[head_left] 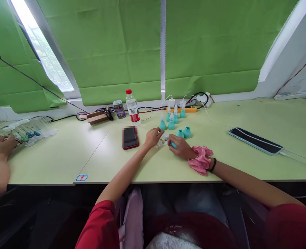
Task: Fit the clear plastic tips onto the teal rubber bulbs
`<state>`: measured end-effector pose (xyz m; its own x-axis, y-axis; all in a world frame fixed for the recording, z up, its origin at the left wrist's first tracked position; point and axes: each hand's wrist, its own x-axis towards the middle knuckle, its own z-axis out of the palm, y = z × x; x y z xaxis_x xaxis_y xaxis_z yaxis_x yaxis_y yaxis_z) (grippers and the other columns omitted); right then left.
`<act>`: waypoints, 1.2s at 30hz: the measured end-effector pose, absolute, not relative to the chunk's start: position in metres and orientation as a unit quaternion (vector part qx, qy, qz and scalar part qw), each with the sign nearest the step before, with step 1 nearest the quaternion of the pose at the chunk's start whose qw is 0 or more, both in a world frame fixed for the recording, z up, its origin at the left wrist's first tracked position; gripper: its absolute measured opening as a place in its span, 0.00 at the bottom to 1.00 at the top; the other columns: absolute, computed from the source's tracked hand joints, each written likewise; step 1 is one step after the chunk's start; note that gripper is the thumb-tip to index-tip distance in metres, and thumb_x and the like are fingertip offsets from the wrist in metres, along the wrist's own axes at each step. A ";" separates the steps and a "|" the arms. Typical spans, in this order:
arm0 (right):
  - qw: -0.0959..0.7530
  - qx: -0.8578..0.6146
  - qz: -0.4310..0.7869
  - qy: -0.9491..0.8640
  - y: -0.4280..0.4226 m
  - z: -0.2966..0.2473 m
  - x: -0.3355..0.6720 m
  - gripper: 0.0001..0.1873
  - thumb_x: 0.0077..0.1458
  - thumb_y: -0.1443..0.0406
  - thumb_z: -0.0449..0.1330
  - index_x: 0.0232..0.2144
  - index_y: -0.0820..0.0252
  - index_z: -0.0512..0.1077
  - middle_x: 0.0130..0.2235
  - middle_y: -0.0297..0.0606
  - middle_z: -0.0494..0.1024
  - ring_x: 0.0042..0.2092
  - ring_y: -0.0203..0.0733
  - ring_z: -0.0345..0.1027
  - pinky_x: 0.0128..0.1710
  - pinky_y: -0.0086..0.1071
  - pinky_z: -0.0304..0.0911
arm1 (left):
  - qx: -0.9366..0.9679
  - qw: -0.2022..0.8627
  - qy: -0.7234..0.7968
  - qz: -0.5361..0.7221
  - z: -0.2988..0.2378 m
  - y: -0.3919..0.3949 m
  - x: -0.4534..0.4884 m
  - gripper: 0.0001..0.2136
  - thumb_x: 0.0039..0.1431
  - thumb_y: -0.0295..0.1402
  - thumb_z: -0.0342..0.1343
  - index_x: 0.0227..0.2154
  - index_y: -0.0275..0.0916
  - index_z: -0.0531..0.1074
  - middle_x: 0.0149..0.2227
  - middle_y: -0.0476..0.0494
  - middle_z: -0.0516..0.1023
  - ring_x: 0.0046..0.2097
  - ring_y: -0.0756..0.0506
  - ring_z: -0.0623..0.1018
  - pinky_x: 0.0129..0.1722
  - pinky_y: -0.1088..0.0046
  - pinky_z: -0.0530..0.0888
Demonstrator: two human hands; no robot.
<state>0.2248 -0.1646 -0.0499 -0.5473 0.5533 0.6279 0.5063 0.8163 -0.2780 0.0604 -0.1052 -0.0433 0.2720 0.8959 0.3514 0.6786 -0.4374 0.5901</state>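
My right hand [181,146] is closed around a teal squeeze bulb [173,145], with a clear tip [166,137] showing toward my left hand. Just left of it is my left hand [153,137], its fingers curled together; whatever they pinch is hidden or too small to tell. Small clear pieces [159,143] lie on the table under and between the hands. Behind them stand several teal bulbs fitted with clear tips [171,124]. Nearer to my right hand are two teal bulbs with bare open necks, one [180,134] beside the other [187,132].
A red-cased phone [130,137] lies left of my hands; a water bottle [133,108] and a can [119,109] stand behind. An orange power strip [189,109] sits at the back. Rightward lies a charging phone [256,140]. Another person's hand [3,147] works far left.
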 end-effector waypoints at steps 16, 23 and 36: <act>0.417 -0.354 -0.042 -0.836 -0.152 -0.062 0.225 0.06 0.43 0.69 0.54 0.27 0.59 0.60 0.29 0.36 0.69 0.31 0.39 0.64 0.29 0.30 0.57 | 0.849 0.214 0.365 0.315 -0.028 -0.111 0.059 0.09 0.49 0.30 0.52 0.30 0.33 0.76 0.27 0.47 0.77 0.28 0.52 0.71 0.27 0.80 0.67; 0.447 -0.352 -0.088 -0.818 -0.152 -0.064 0.225 0.07 0.48 0.70 0.53 0.33 0.58 0.64 0.38 0.40 0.70 0.37 0.41 0.66 0.33 0.33 0.62 | 0.863 0.166 0.344 0.329 -0.029 -0.107 0.056 0.08 0.50 0.31 0.54 0.30 0.38 0.76 0.31 0.44 0.77 0.31 0.50 0.72 0.27 0.77 0.67; 0.352 -0.327 -0.166 -0.861 -0.153 -0.063 0.226 0.12 0.44 0.77 0.50 0.31 0.62 0.67 0.38 0.41 0.70 0.37 0.42 0.63 0.34 0.34 0.58 | 0.879 0.111 0.341 0.315 -0.030 -0.102 0.052 0.05 0.48 0.28 0.55 0.26 0.38 0.76 0.28 0.46 0.77 0.33 0.49 0.71 0.29 0.76 0.68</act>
